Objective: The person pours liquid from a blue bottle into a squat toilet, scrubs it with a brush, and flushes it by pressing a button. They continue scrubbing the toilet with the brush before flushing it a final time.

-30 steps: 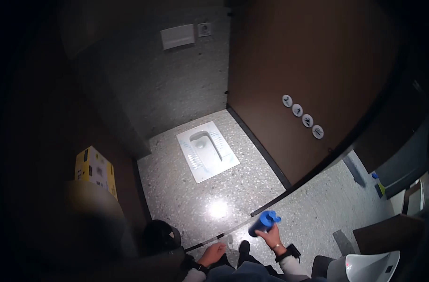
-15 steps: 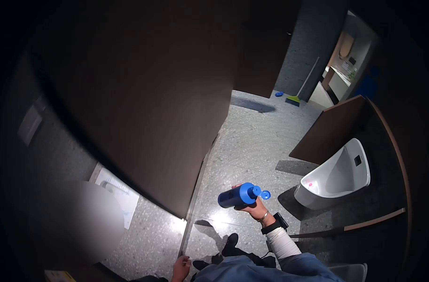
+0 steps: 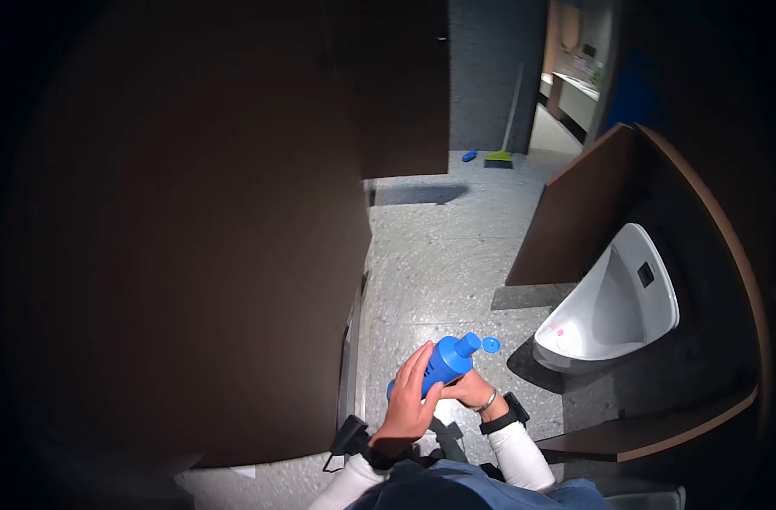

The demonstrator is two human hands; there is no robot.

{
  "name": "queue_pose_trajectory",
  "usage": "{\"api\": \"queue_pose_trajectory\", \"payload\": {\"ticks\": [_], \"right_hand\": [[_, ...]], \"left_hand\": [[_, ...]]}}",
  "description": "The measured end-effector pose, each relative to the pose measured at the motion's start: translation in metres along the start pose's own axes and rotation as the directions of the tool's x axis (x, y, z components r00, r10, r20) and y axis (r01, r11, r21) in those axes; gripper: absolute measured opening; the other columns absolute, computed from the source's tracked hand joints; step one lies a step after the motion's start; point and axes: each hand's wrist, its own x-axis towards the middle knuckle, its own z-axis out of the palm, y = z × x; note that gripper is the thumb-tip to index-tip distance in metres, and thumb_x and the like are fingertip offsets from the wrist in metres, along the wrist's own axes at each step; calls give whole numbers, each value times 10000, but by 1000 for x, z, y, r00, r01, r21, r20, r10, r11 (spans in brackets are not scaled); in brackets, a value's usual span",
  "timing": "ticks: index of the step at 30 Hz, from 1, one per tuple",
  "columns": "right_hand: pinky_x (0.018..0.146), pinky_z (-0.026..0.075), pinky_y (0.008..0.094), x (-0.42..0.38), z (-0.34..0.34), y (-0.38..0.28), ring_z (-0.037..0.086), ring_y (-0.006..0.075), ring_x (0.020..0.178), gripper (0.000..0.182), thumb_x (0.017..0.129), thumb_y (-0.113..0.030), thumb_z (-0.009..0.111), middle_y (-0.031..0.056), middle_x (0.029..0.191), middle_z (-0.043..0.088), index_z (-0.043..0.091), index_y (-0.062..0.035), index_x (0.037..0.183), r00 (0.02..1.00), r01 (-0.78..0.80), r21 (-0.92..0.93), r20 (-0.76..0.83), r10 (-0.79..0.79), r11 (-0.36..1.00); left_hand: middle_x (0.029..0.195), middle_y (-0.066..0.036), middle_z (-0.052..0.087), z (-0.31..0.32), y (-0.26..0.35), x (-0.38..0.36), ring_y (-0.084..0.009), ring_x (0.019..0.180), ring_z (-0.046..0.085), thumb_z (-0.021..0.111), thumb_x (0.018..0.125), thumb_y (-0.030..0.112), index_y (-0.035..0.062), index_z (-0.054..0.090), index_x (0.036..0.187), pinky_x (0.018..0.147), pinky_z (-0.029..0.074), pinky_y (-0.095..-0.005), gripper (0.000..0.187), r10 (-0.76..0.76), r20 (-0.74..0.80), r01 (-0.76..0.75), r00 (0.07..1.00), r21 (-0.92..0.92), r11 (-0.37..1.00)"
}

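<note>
A blue squeeze bottle (image 3: 446, 364) with dark lettering lies tilted between my hands, its neck pointing up and to the right. The flip cap (image 3: 491, 345) hangs open beside the spout. My left hand (image 3: 407, 410) is closed around the bottle's left side, fingers along its body and thumb on the near side. From the right, my right hand (image 3: 469, 389) grips the bottle's lower side; its fingers are partly hidden behind the bottle.
A white urinal (image 3: 613, 314) with pink spots in its bowl is on the right wall, beside a brown divider (image 3: 575, 212). Dark partition panels (image 3: 192, 238) fill the left. A green broom (image 3: 500, 159) and a small blue object (image 3: 469, 156) are at the far wall.
My left hand has risen from low by my body and taken hold of the bottle, which my right hand held alone. The view has turned left, and the stall opening has mostly gone from sight.
</note>
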Motion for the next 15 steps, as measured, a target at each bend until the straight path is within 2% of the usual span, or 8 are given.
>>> {"api": "queue_pose_trajectory", "payload": {"ticks": [2,4,7,8,10,12,13,15], "right_hand": [[861,425,298,7,-19,5,522,140,980,623,645,-44,750,34,1062,554,447,-53,1190,984,84,13,-158,-81,996],[864,427,303,19,-43,9,519,142,987,625,636,-43,753,37,1076,544,453,-55,1184,960,95,5,-264,-91,995],[872,437,309,44,-75,-3,521,155,996,634,638,4,740,46,1111,517,432,-32,1191,932,63,54,-361,-40,997],[860,453,311,58,-88,-9,523,155,996,647,645,31,728,54,1112,515,410,-25,1207,937,59,-12,-345,-60,998],[836,470,305,87,-107,-24,529,154,985,631,651,42,719,63,1105,519,416,-25,1201,916,48,-23,-398,-54,999],[833,471,302,125,-128,-41,531,151,985,622,652,44,716,64,1100,523,422,-25,1196,907,-5,-60,-420,-21,998],[831,473,298,145,-139,-50,532,148,985,613,653,46,712,64,1095,527,427,-24,1191,901,-73,-89,-433,27,993],[841,468,303,181,-166,-49,528,149,1002,604,658,39,707,63,1095,530,428,-23,1191,906,-107,-100,-419,56,989]], "left_hand": [[1237,-211,423,22,-17,32,-349,1137,416,526,785,91,-15,362,1261,956,322,-400,514,77,21,-77,997,6,997],[1240,-209,414,44,-43,55,-340,1152,407,473,808,111,-27,334,1267,977,302,-390,499,-1,104,9,995,-77,997],[1219,-231,417,68,-84,88,-365,1121,416,488,798,137,-31,329,1267,958,318,-410,523,-71,169,97,983,-154,983],[1206,-243,420,74,-100,100,-369,1123,413,481,797,138,-33,325,1267,959,319,-409,524,-140,190,172,972,-161,972],[1190,-259,419,85,-138,125,-381,1119,417,461,805,147,-35,314,1270,954,329,-411,521,-108,210,149,972,-192,970],[1200,-260,409,93,-175,157,-382,1111,429,449,824,155,-36,314,1268,946,338,-416,502,-123,319,221,940,-294,930],[1206,-260,403,90,-186,180,-383,1105,437,464,831,138,-35,297,1277,937,348,-417,507,-80,342,155,936,-198,968],[1207,-259,401,85,-204,220,-381,1110,432,475,821,108,-34,282,1285,935,348,-416,521,-74,351,154,933,-204,967]]}}
